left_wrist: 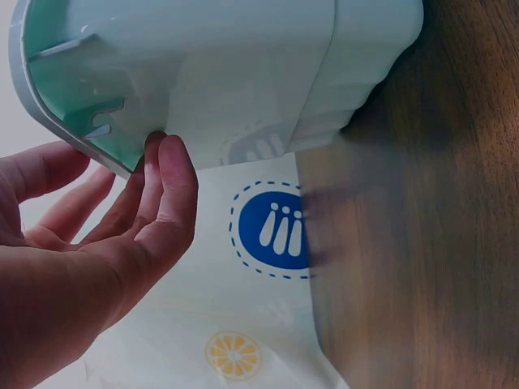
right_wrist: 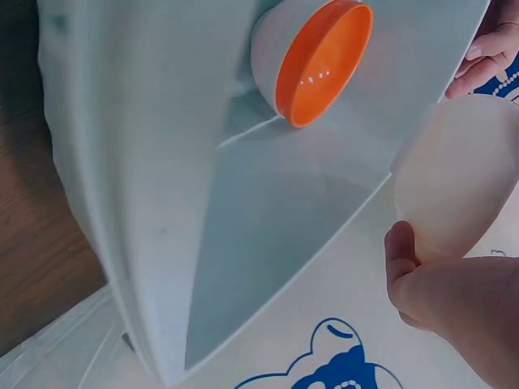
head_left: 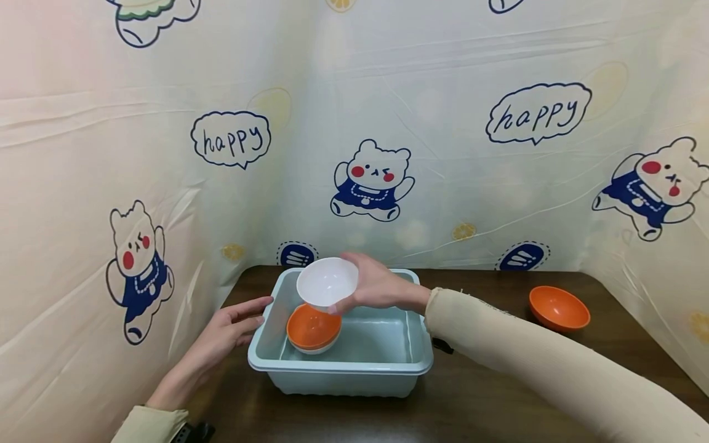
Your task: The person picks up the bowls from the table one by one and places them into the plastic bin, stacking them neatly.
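A white bowl is held by its edge in my right hand, tilted above the back left part of a pale blue plastic basin. Inside the basin, toward its left side, an orange bowl sits nested in another white bowl. My left hand is at the basin's left side. Its fingers touch the outer wall just below the rim in the left wrist view, loosely bent and not wrapped around it. The right wrist view shows the right thumb at the held bowl's edge.
Another orange bowl stands on the dark wooden table, to the right beyond my right forearm. A printed cloth with cartoon bears hangs behind the table and along both sides.
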A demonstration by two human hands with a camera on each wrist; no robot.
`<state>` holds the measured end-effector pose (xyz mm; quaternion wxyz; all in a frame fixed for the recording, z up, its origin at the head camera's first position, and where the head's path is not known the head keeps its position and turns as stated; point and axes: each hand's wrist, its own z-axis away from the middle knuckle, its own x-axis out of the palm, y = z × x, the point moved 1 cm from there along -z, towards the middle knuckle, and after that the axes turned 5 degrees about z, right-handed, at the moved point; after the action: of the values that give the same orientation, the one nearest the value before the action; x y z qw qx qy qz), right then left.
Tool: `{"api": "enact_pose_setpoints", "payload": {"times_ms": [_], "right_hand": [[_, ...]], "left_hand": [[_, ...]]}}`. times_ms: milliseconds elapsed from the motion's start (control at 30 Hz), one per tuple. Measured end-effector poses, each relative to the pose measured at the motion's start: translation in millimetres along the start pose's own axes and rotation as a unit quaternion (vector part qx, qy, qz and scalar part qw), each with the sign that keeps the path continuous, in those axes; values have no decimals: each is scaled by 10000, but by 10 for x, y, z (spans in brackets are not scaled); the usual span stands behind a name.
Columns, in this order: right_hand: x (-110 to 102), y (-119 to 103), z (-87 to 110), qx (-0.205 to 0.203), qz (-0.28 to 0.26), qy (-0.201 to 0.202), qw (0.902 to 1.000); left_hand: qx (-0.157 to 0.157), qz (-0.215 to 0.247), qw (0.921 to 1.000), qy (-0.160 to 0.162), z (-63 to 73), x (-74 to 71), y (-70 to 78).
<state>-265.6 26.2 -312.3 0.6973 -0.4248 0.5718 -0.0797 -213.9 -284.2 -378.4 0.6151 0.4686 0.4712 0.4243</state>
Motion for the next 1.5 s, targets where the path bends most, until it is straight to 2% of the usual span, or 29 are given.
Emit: {"api": "enact_pose_setpoints", "payload": {"times_ms": [600, 967, 1200, 1500], "right_hand": [[176, -87, -241, -78, 232, -155, 9996], [270, -67, -372, 96, 239, -237, 9994], [349, -22, -387, 198, 18, -329, 9993], [451, 5, -438, 219, 56, -493, 9985]], "left_hand": [[98, 1, 9999, -98, 1, -22, -14], [119, -57, 9999, -82, 7, -39, -15], [152, -41, 9998, -121, 2, -14, -26], [162, -95, 9998, -48, 12, -18, -29]]}}
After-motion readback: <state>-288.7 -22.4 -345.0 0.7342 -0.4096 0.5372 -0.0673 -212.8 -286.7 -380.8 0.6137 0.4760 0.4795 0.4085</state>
